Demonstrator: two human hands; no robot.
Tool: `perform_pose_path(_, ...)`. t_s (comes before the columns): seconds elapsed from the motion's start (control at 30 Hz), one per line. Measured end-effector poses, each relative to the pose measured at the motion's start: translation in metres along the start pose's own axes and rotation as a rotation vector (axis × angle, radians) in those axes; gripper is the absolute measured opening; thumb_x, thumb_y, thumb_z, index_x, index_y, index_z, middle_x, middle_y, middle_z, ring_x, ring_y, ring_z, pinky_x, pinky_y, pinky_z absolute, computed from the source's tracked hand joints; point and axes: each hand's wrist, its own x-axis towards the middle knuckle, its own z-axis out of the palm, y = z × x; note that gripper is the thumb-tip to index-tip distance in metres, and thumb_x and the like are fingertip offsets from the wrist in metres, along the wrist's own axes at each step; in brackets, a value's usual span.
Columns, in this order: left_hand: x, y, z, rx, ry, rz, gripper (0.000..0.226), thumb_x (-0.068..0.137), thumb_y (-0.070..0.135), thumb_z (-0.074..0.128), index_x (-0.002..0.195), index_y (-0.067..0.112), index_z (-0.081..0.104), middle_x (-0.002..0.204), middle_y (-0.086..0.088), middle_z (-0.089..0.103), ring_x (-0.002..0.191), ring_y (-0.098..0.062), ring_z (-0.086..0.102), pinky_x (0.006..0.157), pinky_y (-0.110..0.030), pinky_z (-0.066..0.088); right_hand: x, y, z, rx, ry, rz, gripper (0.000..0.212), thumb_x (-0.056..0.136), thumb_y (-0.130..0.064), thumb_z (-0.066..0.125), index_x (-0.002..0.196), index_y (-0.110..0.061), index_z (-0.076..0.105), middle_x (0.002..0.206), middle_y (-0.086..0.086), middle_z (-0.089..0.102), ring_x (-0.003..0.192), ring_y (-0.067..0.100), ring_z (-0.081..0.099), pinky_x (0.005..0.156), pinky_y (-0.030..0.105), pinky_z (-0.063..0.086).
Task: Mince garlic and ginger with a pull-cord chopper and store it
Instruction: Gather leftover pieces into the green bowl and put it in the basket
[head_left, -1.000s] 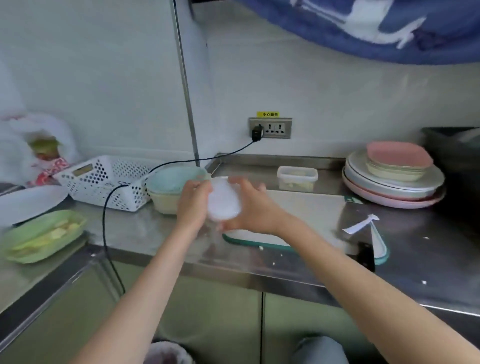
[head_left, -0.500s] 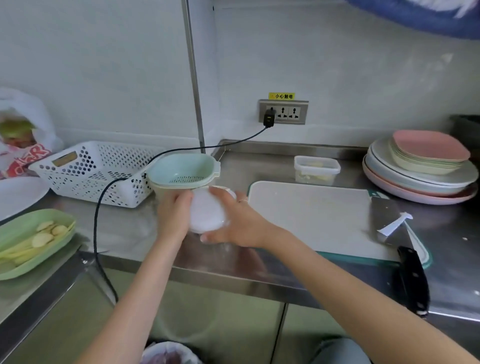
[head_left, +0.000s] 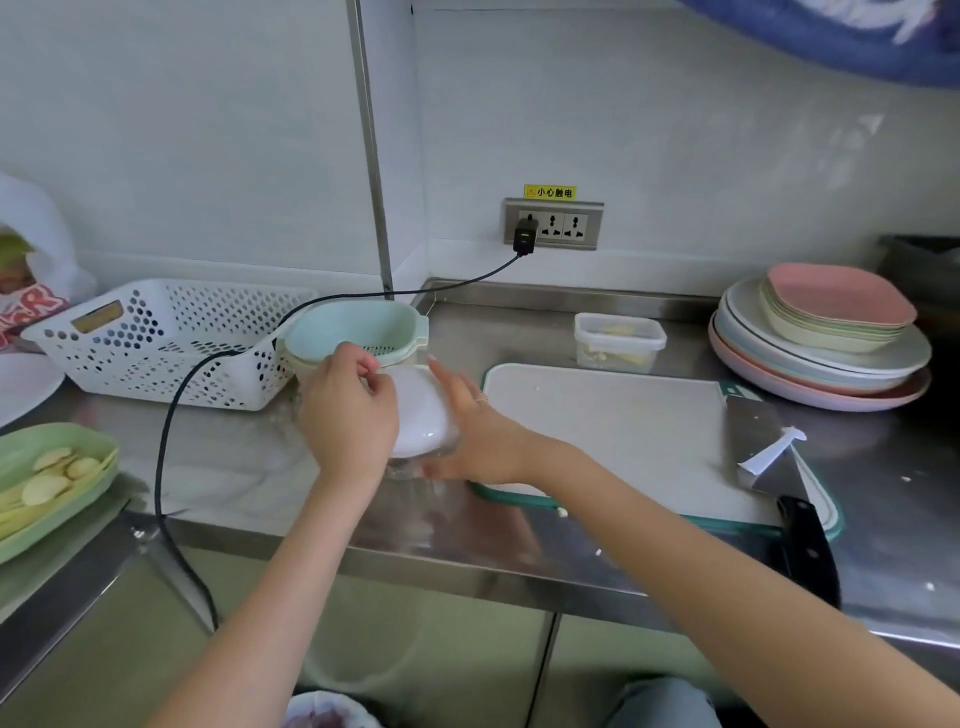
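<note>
- Here the pull-cord chopper (head_left: 421, 415) sits on the steel counter (head_left: 234, 467), at about nine o'clock of the white cutting board (head_left: 613, 436) and just in front of the teal colander (head_left: 358, 327).
- The left hand (head_left: 348, 415) lies over the left side of the white lid, its thumb and forefinger pinched together near the top edge, likely on the cord's handle, though what they grip is too small to make out.
- The right hand (head_left: 467, 431) braces the chopper from its three o'clock side, fingers fairly straight along the lid and clear bowl.
- Judged from this, the step in hand is the mincing itself, or the moment just ahead of the first pull; the bowl's contents cannot be seen.
- The next move calls for a firm hold-down from the right hand while the left draws the cord outward, since a light chopper could skid on smooth steel.
- A lidded clear storage box (head_left: 618, 340) waits at twelve o'clock of the board, probably for the mince.
</note>
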Motion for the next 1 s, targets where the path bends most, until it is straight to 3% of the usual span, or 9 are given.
perform_pose_path(0.13,0.005,0.010,0.004,0.126,-0.077,0.089,0.023,0.080,-0.002,0.053,0.098,0.010,0.063,0.094,-0.011,0.065,0.089,-0.036,0.058,0.062,-0.039,0.039,-0.021,0.014,-0.024,-0.096,0.077,-0.088,0.092,0.083,-0.019,0.071,0.151,-0.028,0.010,0.151,0.004,0.031,0.135,0.020,0.034,0.092,0.011,0.023)
perform_pose_path(0.27,0.004,0.028,0.008,0.210,-0.047,0.300,0.024,0.075,-0.006,0.061,0.093,0.010,0.063,0.088,-0.014,0.065,0.082,-0.037,0.059,0.064,-0.038,0.035,-0.023,0.038,-0.073,-0.178,0.443,-0.079,0.058,0.085,-0.009,0.064,0.138,-0.021,0.043,0.134,0.004,0.054,0.123,0.021,0.050,0.094,0.020,0.034)
perform_pose_path(0.37,0.005,0.050,0.021,0.170,-0.114,0.334,0.014,0.079,0.005,0.061,0.092,0.011,0.063,0.087,-0.010,0.066,0.083,-0.035,0.059,0.068,-0.036,0.035,-0.014,0.068,-0.114,-0.205,0.687,0.106,0.050,0.086,-0.006,0.057,0.133,-0.020,0.048,0.127,0.008,0.055,0.112,0.027,0.054,0.082,0.028,0.041)
perform_pose_path(0.43,0.010,0.061,0.035,0.156,-0.286,0.318,0.017,0.085,0.011,0.056,0.100,0.013,0.061,0.097,-0.006,0.066,0.093,-0.032,0.059,0.075,-0.037,0.039,-0.011,0.090,-0.137,-0.338,0.678,0.211,0.055,0.087,-0.011,0.058,0.139,-0.023,0.042,0.138,0.007,0.046,0.120,0.030,0.048,0.091,0.034,0.043)
perform_pose_path(0.53,0.018,0.075,0.057,0.183,-0.529,0.332,0.021,0.087,0.014,0.051,0.106,0.017,0.059,0.106,-0.003,0.065,0.101,-0.029,0.059,0.084,-0.036,0.046,-0.008,0.115,-0.152,-0.544,0.491,0.366,0.068,0.090,-0.020,0.061,0.147,-0.032,0.026,0.156,0.001,0.022,0.139,0.034,0.023,0.106,0.054,0.031)
perform_pose_path(0.63,0.022,0.084,0.073,0.253,-0.630,0.365,0.023,0.088,0.015,0.050,0.109,0.018,0.060,0.108,-0.001,0.063,0.103,-0.027,0.058,0.081,-0.031,0.041,-0.003,0.132,-0.152,-0.614,0.325,0.440,0.076,0.092,-0.028,0.059,0.149,-0.039,0.011,0.160,-0.004,0.004,0.146,0.032,0.001,0.110,0.059,0.019)
perform_pose_path(0.7,0.023,0.086,0.079,0.275,-0.663,0.343,0.024,0.088,0.013,0.049,0.109,0.018,0.061,0.110,-0.001,0.063,0.104,-0.027,0.058,0.078,-0.029,0.037,0.001,0.138,-0.148,-0.605,0.311,0.460,0.070,0.095,-0.027,0.055,0.149,-0.039,0.013,0.160,-0.005,0.003,0.146,0.031,-0.002,0.110,0.058,0.019)
perform_pose_path(0.87,0.028,0.082,0.083,0.110,-0.706,0.164,0.013,0.085,0.015,0.052,0.089,0.023,0.061,0.090,0.005,0.066,0.092,-0.019,0.060,0.074,-0.027,0.043,0.006,0.145,-0.139,-0.468,0.587,0.336,0.056,0.093,0.002,0.041,0.140,-0.028,0.044,0.145,0.008,0.043,0.137,0.026,0.030,0.101,0.036,0.039)
perform_pose_path(1.0,0.032,0.077,0.085,0.110,-0.762,0.081,0.013,0.083,0.018,0.053,0.083,0.025,0.064,0.089,0.009,0.068,0.089,-0.015,0.062,0.080,-0.028,0.049,0.011,0.142,-0.134,-0.494,0.625,0.289,0.043,0.096,-0.006,0.040,0.131,-0.023,0.058,0.124,0.017,0.060,0.108,0.038,0.055,0.082,0.032,0.044)
